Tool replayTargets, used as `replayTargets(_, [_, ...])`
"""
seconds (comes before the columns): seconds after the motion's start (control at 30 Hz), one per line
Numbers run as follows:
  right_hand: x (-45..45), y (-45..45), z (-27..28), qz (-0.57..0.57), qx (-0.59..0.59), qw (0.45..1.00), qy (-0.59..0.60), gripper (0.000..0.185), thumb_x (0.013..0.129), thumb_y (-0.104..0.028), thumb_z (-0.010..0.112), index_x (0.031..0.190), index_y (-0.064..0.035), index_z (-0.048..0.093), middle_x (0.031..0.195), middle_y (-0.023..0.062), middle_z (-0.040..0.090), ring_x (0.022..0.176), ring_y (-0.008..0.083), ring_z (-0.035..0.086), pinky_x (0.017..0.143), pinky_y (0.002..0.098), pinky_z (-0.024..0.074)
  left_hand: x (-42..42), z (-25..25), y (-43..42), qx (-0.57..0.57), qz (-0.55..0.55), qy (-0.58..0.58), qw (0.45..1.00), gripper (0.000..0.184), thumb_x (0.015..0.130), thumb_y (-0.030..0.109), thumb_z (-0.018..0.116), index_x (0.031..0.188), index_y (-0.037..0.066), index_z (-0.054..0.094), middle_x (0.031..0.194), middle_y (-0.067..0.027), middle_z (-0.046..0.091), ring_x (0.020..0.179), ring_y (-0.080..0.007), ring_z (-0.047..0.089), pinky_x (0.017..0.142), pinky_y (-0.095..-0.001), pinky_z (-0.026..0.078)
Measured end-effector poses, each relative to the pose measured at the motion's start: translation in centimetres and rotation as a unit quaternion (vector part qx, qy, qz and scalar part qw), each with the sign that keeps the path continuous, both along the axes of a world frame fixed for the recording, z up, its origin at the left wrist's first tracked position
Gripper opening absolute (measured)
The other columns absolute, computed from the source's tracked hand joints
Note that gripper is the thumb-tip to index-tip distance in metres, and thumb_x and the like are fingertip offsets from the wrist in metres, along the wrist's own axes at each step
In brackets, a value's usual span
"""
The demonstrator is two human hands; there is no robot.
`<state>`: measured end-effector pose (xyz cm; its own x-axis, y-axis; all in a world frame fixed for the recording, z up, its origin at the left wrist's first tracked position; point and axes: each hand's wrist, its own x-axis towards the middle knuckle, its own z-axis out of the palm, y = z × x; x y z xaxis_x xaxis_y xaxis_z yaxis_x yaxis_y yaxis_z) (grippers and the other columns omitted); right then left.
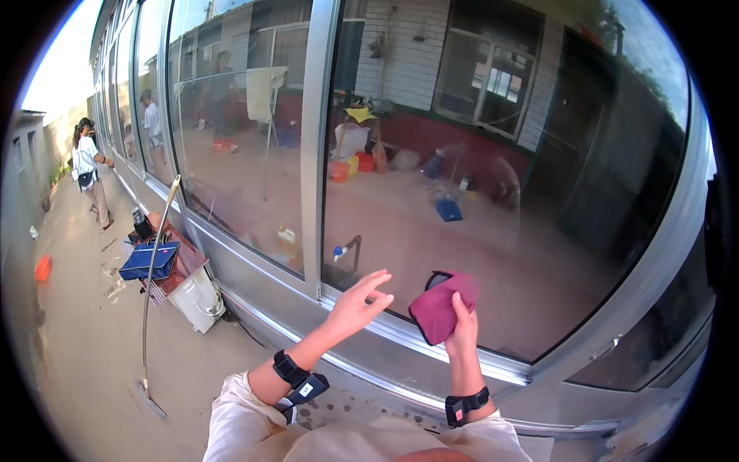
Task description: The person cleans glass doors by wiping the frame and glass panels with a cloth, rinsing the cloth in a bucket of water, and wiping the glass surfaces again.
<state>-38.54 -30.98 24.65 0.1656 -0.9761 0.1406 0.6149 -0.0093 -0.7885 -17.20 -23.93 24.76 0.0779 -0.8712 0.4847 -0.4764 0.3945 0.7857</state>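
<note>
My right hand (463,329) grips a folded maroon cloth (437,314) with dark edging, thumb laid across its front. The cloth is held up in front of the large window pane (431,223); whether it touches the glass I cannot tell. To the left of it, my left hand (358,305) is raised with fingers apart and nothing in it, near the lower part of the metal window frame (312,154). Both forearms wear black strapped devices.
A long-handled squeegee-like tool (148,323) leans against the window frame at left. Beside it, a blue bag (149,260) rests on a cloth-covered white unit (198,299). An orange basin (43,268) lies on the ground. Another person (88,169) stands farther along the windows.
</note>
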Motion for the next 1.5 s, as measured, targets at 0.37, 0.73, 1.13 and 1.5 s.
replayTargets(0.37, [-15.1,-18.1,23.2,-0.72,-0.385,0.291,0.5,0.076,0.087,-0.059,0.048,0.134,0.0004,0.042,0.129,0.0246,0.045,0.125,0.04,0.036,0.108,0.0514,0.0196,13.1,15.5,-10.5,-0.29,0.407,-0.374,0.781,0.063,0.083,0.022,0.063,0.139,0.013,0.037,0.15,-0.0102,0.026,0.136,-0.0295,0.028,0.107,-0.0435,0.029])
replayTargets(0.73, [6.6,-15.0,16.6,-0.19,-0.757,0.168,0.603,0.042,0.083,-0.035,0.059,0.122,-0.0185,0.057,0.144,0.0029,0.036,0.137,0.0201,0.026,0.109,0.0489,0.02,18.2,23.5,-18.2,-0.411,0.509,-0.351,0.67,0.057,0.093,0.024,0.046,0.145,0.01,0.026,0.151,-0.0061,0.025,0.138,-0.0223,0.025,0.11,-0.0438,0.021])
replayTargets(1.13, [20.6,-21.6,51.5,-0.589,-0.682,0.167,0.4,0.047,0.094,-0.044,0.041,0.138,-0.0285,0.041,0.147,-0.0007,0.034,0.138,0.0197,0.024,0.107,0.0562,0.0208,19.4,23.3,-18.0,-0.407,0.458,-0.361,0.703,0.063,0.087,0.013,0.051,0.144,0.007,0.026,0.152,-0.0064,0.024,0.139,-0.0222,0.025,0.111,-0.044,0.021])
replayTargets(1.5, [23.5,-16.1,32.7,-0.29,-0.804,0.137,0.501,0.041,0.08,-0.036,0.063,0.116,-0.0156,0.06,0.137,0.006,0.045,0.134,0.0244,0.034,0.101,0.0578,0.0297,19.3,23.5,-18.1,-0.442,0.419,-0.333,0.72,0.06,0.085,0.008,0.045,0.142,0.006,0.03,0.151,-0.0077,0.026,0.139,-0.0224,0.026,0.111,-0.0459,0.02])
